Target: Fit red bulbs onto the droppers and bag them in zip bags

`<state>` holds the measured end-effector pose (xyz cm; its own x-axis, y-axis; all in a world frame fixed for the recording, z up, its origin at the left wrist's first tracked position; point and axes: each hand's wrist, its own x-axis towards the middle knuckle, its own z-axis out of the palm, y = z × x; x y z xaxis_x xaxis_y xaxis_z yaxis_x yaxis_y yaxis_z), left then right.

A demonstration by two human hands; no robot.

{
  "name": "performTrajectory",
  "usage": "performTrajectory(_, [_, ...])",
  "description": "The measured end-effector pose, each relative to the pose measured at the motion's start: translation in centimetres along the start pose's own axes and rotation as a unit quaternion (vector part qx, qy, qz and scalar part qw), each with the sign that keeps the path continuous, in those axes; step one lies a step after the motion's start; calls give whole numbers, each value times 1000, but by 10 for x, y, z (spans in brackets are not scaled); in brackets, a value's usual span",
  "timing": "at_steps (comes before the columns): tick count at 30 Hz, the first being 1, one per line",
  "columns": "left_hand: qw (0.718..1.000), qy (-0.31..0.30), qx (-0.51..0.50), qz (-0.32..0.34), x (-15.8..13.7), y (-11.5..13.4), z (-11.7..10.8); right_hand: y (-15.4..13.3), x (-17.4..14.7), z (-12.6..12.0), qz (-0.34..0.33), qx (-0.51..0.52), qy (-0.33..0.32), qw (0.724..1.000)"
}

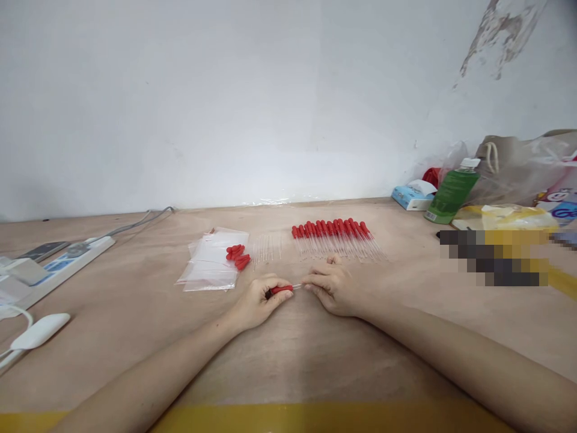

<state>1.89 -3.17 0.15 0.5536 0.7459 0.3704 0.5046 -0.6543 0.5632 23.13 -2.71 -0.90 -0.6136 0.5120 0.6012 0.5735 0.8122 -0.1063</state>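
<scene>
My left hand [265,299] is closed around a red rubber bulb [282,289]. A thin transparent tube [296,286] sticks out of the bulb to the right. My right hand [334,288] pinches the far end of that tube between thumb and fingers. Behind my right hand lies a row of assembled droppers [333,231], red bulbs pointing to the wall. Several loose transparent tubes [269,249] lie side by side left of the row. Loose red bulbs [237,255] are heaped on the right edge of some transparent plastic bags [210,264].
At left are a white power strip [79,264] with a cable and a white plug-like device [42,331]. On the right stand a tissue pack [411,197], a tilted green bottle [452,192] and plastic bags [518,168]. Yellow tape [252,418] runs along the table's near edge.
</scene>
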Motion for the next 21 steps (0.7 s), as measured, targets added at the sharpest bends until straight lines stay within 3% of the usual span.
performTrajectory(6, [1000,-17,2,7,-1,-1,1,-5,3,8,16,5,-15,1000])
performTrajectory(16, [996,-45,50,58,1,-5,0,-9,3,11,59,32,-102,993])
performTrajectory(21, [994,5,88,72,3,-13,-5,-13,6,0,85,96,-105,986])
